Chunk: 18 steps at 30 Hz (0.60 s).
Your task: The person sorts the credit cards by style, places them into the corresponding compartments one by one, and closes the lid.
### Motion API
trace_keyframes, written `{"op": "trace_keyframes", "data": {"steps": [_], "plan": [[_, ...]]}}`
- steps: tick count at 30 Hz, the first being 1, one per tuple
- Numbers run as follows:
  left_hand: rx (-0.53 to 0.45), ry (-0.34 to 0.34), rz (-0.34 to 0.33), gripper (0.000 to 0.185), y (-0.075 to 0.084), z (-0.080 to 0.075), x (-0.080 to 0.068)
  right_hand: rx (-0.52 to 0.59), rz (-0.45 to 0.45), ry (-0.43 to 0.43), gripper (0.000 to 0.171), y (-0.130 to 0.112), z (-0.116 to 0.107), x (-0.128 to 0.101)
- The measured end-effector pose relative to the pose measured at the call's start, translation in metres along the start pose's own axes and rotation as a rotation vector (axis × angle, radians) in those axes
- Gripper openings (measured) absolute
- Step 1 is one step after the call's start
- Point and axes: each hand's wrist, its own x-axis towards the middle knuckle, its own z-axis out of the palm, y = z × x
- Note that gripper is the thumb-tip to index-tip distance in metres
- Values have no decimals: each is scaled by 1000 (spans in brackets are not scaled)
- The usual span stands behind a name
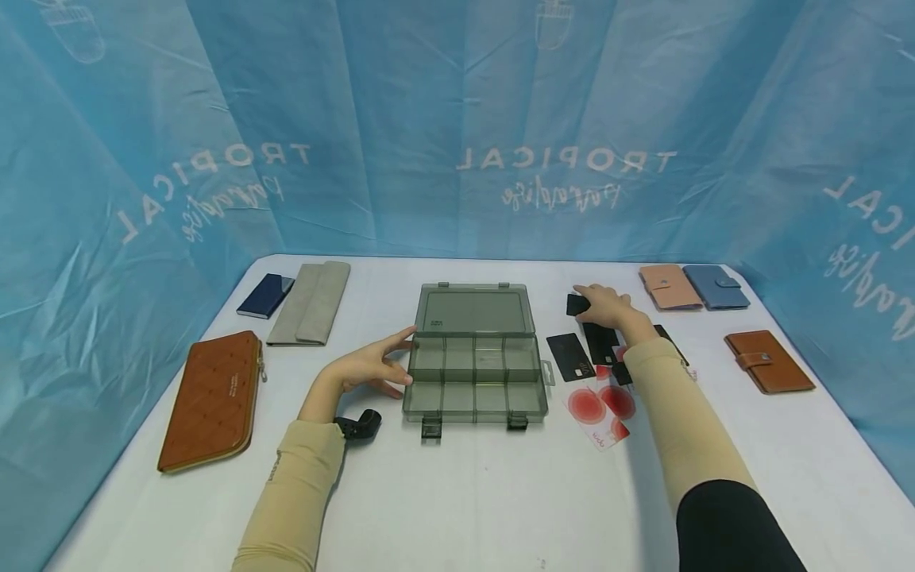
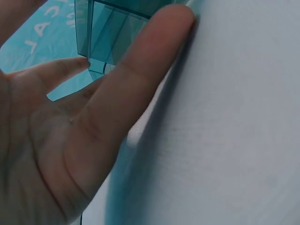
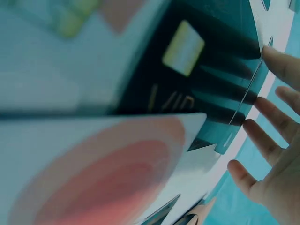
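Wallets ring the bench [image 1: 465, 508]; the open organiser box [image 1: 475, 361] sits centre. Left hand [image 1: 368, 369], fingers straight, touches its nine-o'clock edge. Right hand [image 1: 608, 308] pinches a black card [image 1: 577, 304] at two o'clock.

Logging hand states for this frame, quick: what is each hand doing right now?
Left hand: open, straight fingers touching the left side of the clear organizer box.
Right hand: resting over the black cards; whether it grips one cannot be told.
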Motion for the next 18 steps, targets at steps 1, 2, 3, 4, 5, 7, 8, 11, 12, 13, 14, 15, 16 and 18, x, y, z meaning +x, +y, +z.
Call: {"op": "trace_keyframes", "data": {"steps": [1,2,3,4,5,7,8,11,12,13,14,15,16,18], "plan": [[-3,-2,3,102,0,0,0,-12,-2,-3,69,0,0,3],[-5,-6,6,102,-1,0,0,-23,-20,6,71,8,4,11],[-7,-9,9,102,-1,0,0,-29,-20,1,71,8,3,13],[-10,-12,11,102,-2,0,0,-29,-19,-4,72,8,2,15],[-11,-13,8,102,-2,0,0,-34,-21,-3,72,8,2,16],[-6,-12,1,103,-2,0,1,-33,-40,13,72,6,1,16],[-3,-11,-1,103,-2,0,1,-31,-48,25,71,4,0,15],[0,-5,-14,104,-2,0,1,-47,-69,58,66,-8,-5,6],[1,-6,-11,104,-2,0,0,-55,-74,71,64,-9,-5,6],[1,-7,-10,104,-2,0,0,-64,-78,79,63,-10,-5,6],[0,-6,-9,103,-2,-1,0,-69,-81,88,62,-11,-5,5],[-3,-6,-8,103,-2,-1,0,-71,-85,96,60,-11,-4,6],[-5,-7,-6,103,-3,-1,0,-62,-88,106,57,-11,-4,6],[-4,-10,2,103,-3,-2,-1,-24,-99,132,47,-11,-4,8]]}}
